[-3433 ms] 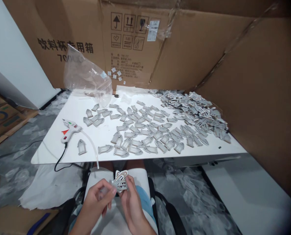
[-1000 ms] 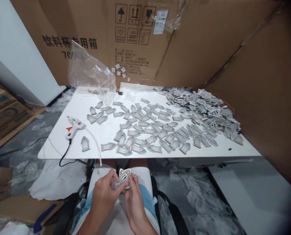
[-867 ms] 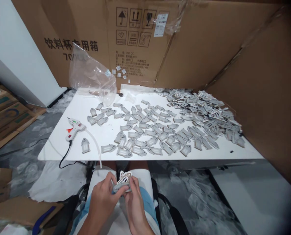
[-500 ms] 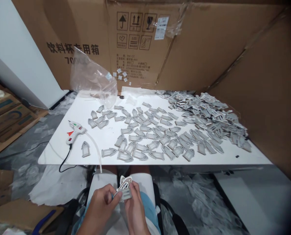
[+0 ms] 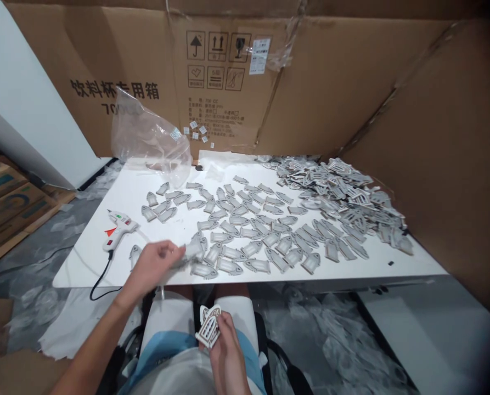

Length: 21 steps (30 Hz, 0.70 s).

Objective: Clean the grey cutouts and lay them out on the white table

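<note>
The left hand [image 5: 154, 264] reaches out over the near edge of the white table [image 5: 310, 276] at 10 o'clock, the arm stretched long from the lower left. Its fingers lie pressed together, pointing right, with their tips just beside a gray cutout piece [image 5: 194, 249]. From my feed I cannot tell whether they grip anything.

The right hand [image 5: 227, 344] rises upright at 6 o'clock above the person's lap, thumb and fingers pinching a stack of lacy arched cutouts [image 5: 208, 327] by its lower part. The stack stands tilted, well apart from the table.

Dozens of gray cutout pieces [image 5: 245, 233] lie scattered singly across the tabletop from 11 to 1 o'clock, while a dense heap of cutouts [image 5: 339, 192] rises at 1 o'clock against a cardboard wall [image 5: 426, 164]. A hot glue gun [image 5: 118, 230] lies on its side at 10 o'clock, up the table from the left hand, with its black cord [image 5: 99, 282] hanging over the edge. A clear plastic bag [image 5: 148, 145] slumps at 11 o'clock against a printed cardboard box [image 5: 224, 93] at 12 o'clock.
</note>
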{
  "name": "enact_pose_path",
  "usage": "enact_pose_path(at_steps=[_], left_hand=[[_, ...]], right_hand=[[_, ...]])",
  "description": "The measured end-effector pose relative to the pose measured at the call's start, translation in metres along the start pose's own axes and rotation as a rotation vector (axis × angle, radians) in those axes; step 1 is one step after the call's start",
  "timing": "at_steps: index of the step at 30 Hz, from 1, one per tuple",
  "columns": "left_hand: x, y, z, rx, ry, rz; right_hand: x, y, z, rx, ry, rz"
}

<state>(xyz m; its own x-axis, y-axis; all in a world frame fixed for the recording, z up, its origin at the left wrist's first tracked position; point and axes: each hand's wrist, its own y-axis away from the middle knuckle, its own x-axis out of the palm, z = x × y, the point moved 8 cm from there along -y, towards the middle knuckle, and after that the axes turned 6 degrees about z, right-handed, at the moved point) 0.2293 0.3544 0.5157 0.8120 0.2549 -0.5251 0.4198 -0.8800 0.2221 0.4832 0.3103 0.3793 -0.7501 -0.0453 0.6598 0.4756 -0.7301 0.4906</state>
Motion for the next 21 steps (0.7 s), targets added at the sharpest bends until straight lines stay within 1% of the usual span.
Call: enact_pose_path(at_steps=[2,5,7,9,12,15,18,21], left_hand=[[-0.015,-0.040,-0.008,-0.017,-0.082,-0.065],[-0.022,-0.093,-0.015,-0.025,-0.213,-0.095],[-0.019,-0.118,-0.016,-0.045,-0.307,-0.100],[-0.014,-0.133,-0.015,-0.066,-0.392,-0.102],[-0.005,-0.142,-0.015,-0.075,-0.495,-0.103],[0.000,-0.143,-0.017,-0.051,-0.580,-0.110],[0.000,-0.139,-0.022,0.001,-0.643,-0.127],[0.004,-0.133,-0.030,0.095,-0.678,-0.084]], right_hand=[[0.002,0.002,0.003,-0.011,0.005,0.030],[-0.002,0.001,0.009,-0.049,-0.014,-0.015],[-0.009,-0.001,0.011,-0.069,-0.024,-0.053],[-0.016,-0.004,0.011,-0.082,-0.028,-0.071],[-0.025,-0.009,0.010,-0.104,-0.050,-0.075],[-0.029,-0.011,0.011,-0.114,-0.069,-0.073],[-0.028,-0.011,0.016,-0.109,-0.052,-0.068],[-0.025,-0.011,0.019,-0.079,-0.028,-0.025]])
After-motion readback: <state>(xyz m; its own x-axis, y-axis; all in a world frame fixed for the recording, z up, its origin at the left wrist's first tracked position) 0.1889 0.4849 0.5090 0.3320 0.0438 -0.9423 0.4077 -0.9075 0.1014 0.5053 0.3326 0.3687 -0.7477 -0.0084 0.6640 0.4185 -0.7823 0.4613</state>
